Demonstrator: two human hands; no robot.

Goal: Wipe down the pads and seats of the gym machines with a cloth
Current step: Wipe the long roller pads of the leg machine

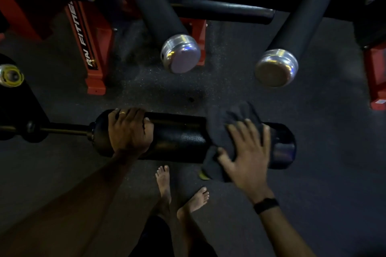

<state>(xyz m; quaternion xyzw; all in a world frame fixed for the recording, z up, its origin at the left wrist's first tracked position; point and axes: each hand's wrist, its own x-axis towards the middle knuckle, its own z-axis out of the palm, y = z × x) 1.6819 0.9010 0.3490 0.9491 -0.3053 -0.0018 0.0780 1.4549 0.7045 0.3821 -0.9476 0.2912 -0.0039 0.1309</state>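
**Roller pad wiped with a dark cloth**

A black roller pad is seen lying horizontally across the middle of the view, carried on a dark metal bar that runs off to the left; the pad's left end is clasped by the left hand, whose fingers are curled over the top of the cylinder, so that its grip is closed around the pad; a ring is worn on one finger. A dark grey cloth is draped over the right part of the pad and is pressed flat against it by the right hand; the fingers are spread and straight, so the grip is wide and nothing is pinched; a black band is worn on that wrist. Beyond the cloth, the pad's right end cap is left uncovered. Two bare feet are placed on the dark speckled floor just below the pad. Further up, two grey padded rollers with silver end caps are seen side by side, and red frame parts with white lettering are seen at the left.
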